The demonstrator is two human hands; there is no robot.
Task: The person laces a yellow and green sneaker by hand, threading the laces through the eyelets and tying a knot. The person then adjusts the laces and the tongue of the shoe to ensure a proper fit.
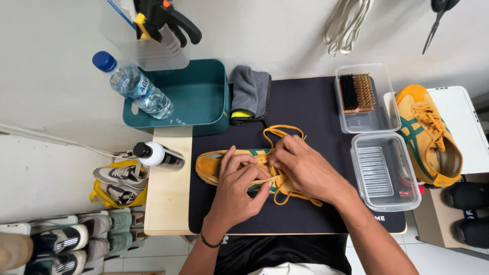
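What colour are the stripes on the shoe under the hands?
Green, on the yellow shoe, in the head view.

Open dark mat (305, 107) is left far of the yellow shoe (211, 165), between the folded grey cloth (249, 94) on the left and the clear box with brushes (362, 99) on the right. The right side is blocked by a second clear container (384, 170). The left is bounded by the teal tray (196, 97), the water bottle (133, 85) and a black-capped white bottle (159, 156). A bare strip of mat is left near, beside both forearms.
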